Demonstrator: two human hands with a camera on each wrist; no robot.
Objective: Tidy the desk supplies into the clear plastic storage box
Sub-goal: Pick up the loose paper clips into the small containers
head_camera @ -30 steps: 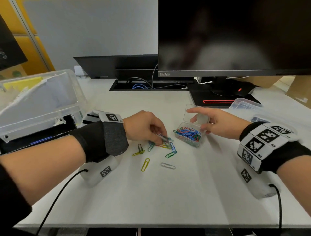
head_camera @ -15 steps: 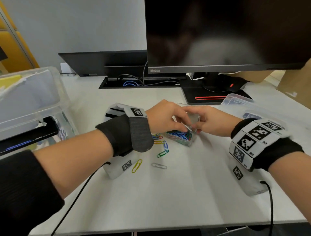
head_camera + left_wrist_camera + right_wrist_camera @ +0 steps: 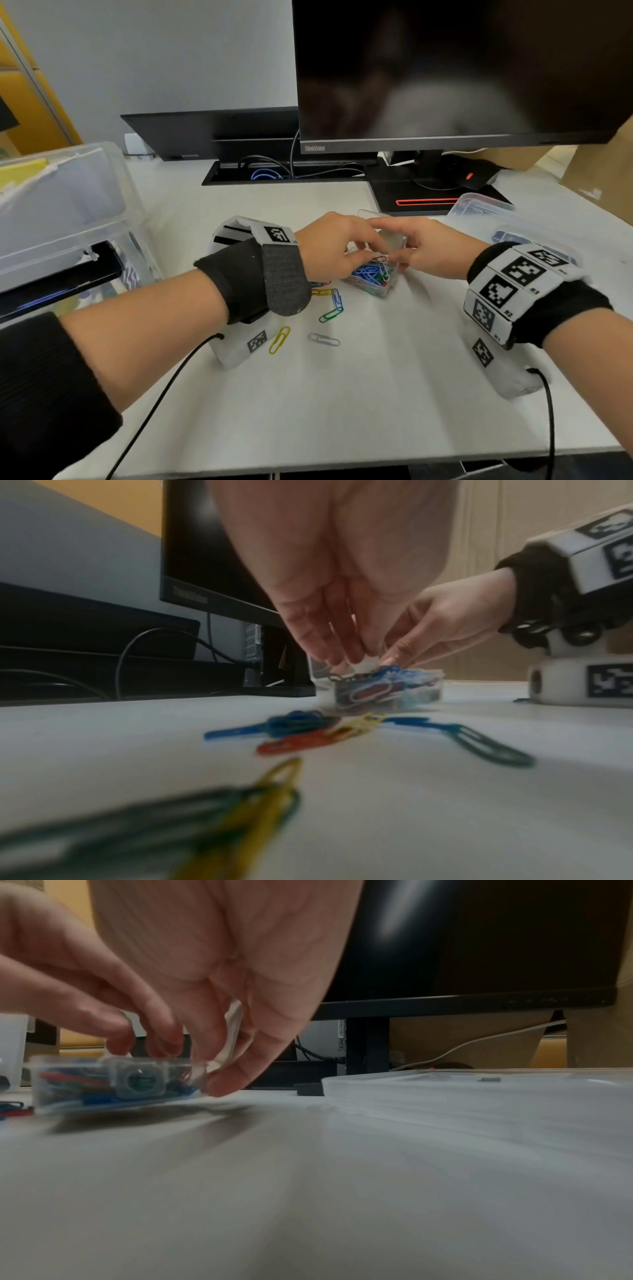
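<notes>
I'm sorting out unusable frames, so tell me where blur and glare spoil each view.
Head: mostly sharp; the monitor shows a hazy reflection. Left wrist: the nearest paper clips are smeared, and the clip box is soft. Right wrist: the clip box and fingers are blurred; a glare streak crosses the monitor.

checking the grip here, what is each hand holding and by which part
The right hand pinches the small clear paper clip case at its hinged lid. Whether the left hand holds clips cannot be told.
</notes>
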